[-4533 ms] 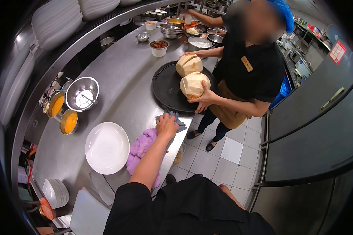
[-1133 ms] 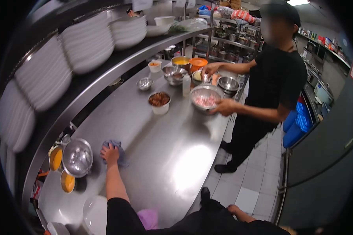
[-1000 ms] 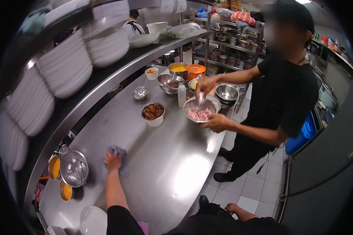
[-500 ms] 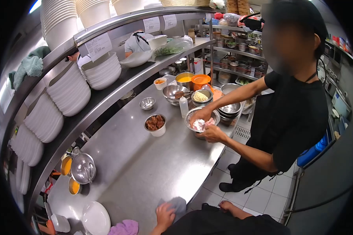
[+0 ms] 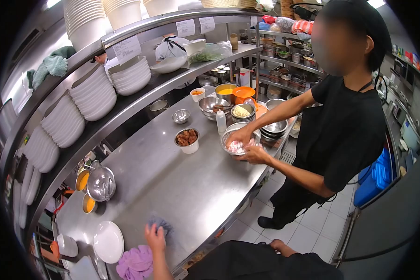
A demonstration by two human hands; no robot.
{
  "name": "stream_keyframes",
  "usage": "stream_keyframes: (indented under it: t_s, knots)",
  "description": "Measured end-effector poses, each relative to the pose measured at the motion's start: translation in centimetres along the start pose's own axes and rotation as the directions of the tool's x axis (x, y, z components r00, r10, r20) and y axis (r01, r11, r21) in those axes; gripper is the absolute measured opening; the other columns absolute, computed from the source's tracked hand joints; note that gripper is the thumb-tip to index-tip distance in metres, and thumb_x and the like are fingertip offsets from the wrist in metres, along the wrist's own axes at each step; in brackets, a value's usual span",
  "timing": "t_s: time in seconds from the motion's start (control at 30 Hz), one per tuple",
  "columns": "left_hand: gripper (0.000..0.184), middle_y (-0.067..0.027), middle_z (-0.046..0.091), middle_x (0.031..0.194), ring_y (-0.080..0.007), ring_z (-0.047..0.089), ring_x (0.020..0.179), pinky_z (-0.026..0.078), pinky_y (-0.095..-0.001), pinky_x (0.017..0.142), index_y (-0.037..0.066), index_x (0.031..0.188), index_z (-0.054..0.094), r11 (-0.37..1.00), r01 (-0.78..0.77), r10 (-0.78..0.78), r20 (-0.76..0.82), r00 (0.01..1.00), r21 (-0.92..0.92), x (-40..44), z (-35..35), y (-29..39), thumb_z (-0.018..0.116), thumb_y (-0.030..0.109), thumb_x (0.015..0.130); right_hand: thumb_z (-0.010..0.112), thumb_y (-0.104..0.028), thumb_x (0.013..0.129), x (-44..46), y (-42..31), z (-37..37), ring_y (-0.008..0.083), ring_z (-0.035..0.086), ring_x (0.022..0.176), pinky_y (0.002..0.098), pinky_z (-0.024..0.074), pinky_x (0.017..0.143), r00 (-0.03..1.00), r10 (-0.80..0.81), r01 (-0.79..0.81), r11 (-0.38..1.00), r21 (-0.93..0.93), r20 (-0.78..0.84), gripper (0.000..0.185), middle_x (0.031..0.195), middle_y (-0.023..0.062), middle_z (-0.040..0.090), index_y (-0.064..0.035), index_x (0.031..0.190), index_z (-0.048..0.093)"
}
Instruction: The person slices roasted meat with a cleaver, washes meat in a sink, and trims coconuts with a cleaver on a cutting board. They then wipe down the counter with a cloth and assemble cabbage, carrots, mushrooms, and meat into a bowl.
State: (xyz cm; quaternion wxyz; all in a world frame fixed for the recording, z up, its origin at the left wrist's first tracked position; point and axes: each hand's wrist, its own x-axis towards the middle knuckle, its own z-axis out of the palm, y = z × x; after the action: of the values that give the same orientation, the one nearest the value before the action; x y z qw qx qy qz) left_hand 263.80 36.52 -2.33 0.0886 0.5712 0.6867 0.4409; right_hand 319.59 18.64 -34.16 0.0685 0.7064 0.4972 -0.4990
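My left hand (image 5: pixel 155 237) presses a grey-blue cloth (image 5: pixel 162 226) on the steel table (image 5: pixel 149 186), near its front part. The cloth looks bunched and slightly blurred under the fingers. Just left of my forearm lies a crumpled purple cloth (image 5: pixel 135 262), and beside that is a round white plate (image 5: pixel 108 241). My right hand (image 5: pixel 281 247) hangs low by my body, beyond the table's front edge; its fingers are hidden.
Across the table a person in black (image 5: pixel 345 130) works both hands in a metal bowl (image 5: pixel 241 141) of pale pink food. A tub of brown pieces (image 5: pixel 187 140), a squeeze bottle (image 5: pixel 220 122) and an empty steel bowl (image 5: pixel 101 184) stand on the table. Stacked dishes (image 5: pixel 92 93) line the shelf.
Over the last half second my left hand and the grey-blue cloth have moved left across the table. Earlier they were by the steel bowl. The co-worker's hand has gone deeper into the bowl.
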Motion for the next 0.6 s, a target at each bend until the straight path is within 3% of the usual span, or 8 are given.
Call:
stream_keyframes:
  t_s: [0.03,0.1,0.2,0.33,0.43,0.47,0.53,0.6]
  knots:
    - [0.033,-0.0267,0.051,0.137,-0.0413,0.051,0.126,0.041,-0.0459,0.107,0.002,0.110,0.069,0.986,-0.031,0.001,0.182,0.983,0.163,-0.8,1.3,-0.4,0.067,0.025,0.086,0.058,-0.026,0.089,4.2,2.3,0.7,0.0280,0.072,0.076,0.0416,0.0588,0.062,0.956,-0.287,0.282,0.846,-0.453,0.059,0.030,0.090,0.0146,0.073,-0.0016,0.101,0.072]
    - [0.040,-0.0229,0.048,0.142,-0.0421,0.040,0.136,0.028,-0.0537,0.115,0.004,0.114,0.068,0.948,-0.075,-0.038,0.343,0.938,0.310,-3.7,4.2,1.4,0.068,0.033,0.088,0.063,-0.028,0.086,2.8,-1.2,-1.5,0.0264,0.071,0.075,0.0415,0.0578,0.064,0.998,0.034,-0.020,0.965,0.260,-0.049,0.030,0.088,0.0139,0.073,-0.0040,0.101,0.072]
    - [0.036,-0.0201,0.047,0.144,-0.0406,0.033,0.141,0.023,-0.0580,0.115,0.006,0.116,0.067,0.858,-0.101,0.079,0.065,0.995,0.503,-5.8,7.3,3.7,0.067,0.031,0.090,0.064,-0.030,0.087,-1.1,-3.9,-5.3,0.0259,0.070,0.072,0.0414,0.0578,0.064,0.993,0.063,-0.013,0.897,0.441,-0.098,0.030,0.084,0.0129,0.071,-0.0032,0.100,0.071]
    - [0.032,-0.0194,0.047,0.144,-0.0414,0.035,0.139,0.025,-0.0586,0.113,0.007,0.115,0.067,0.865,-0.022,0.065,-0.069,0.996,0.501,-6.0,8.8,3.7,0.065,0.028,0.091,0.058,-0.026,0.091,-4.4,-0.5,-9.0,0.0258,0.069,0.065,0.0397,0.0578,0.055,0.998,0.053,-0.055,0.909,0.413,0.015,0.030,0.083,0.0140,0.070,0.0022,0.094,0.068]
    - [0.029,-0.0192,0.048,0.143,-0.0416,0.037,0.137,0.026,-0.0575,0.113,0.007,0.113,0.067,0.858,-0.032,0.094,-0.094,0.991,0.512,-6.1,8.9,3.9,0.064,0.027,0.092,0.055,-0.023,0.093,1.5,12.6,-7.0,0.0250,0.069,0.066,0.0395,0.0586,0.054,0.899,-0.427,0.414,0.901,0.128,0.095,0.029,0.085,0.0147,0.070,0.0031,0.096,0.067]
    - [0.029,-0.0190,0.048,0.143,-0.0417,0.037,0.137,0.027,-0.0570,0.113,0.007,0.113,0.066,0.857,-0.055,0.121,-0.097,0.988,0.512,-6.0,8.9,3.9,0.064,0.026,0.092,0.055,-0.023,0.093,1.0,13.3,-7.7,0.0250,0.069,0.066,0.0395,0.0586,0.054,0.897,-0.430,0.418,0.901,0.117,0.107,0.029,0.085,0.0147,0.070,0.0031,0.096,0.067]
    - [0.029,-0.0186,0.049,0.142,-0.0416,0.038,0.136,0.027,-0.0562,0.113,0.007,0.113,0.066,0.847,-0.039,0.119,-0.117,0.986,0.529,-5.8,9.0,4.2,0.064,0.026,0.091,0.053,-0.023,0.095,-0.7,15.0,-8.9,0.0248,0.070,0.066,0.0411,0.0594,0.054,0.991,-0.026,0.010,0.993,0.121,0.130,0.029,0.086,0.0147,0.071,0.0026,0.101,0.065]
    - [0.030,-0.0180,0.049,0.142,-0.0407,0.039,0.135,0.028,-0.0546,0.113,0.008,0.115,0.066,0.846,-0.033,0.117,-0.126,0.985,0.532,-5.8,9.1,4.6,0.065,0.025,0.090,0.053,-0.023,0.095,-0.4,17.2,-10.3,0.0250,0.070,0.066,0.0414,0.0594,0.054,0.991,-0.075,0.060,0.989,0.137,0.107,0.028,0.086,0.0144,0.071,0.0021,0.102,0.064]
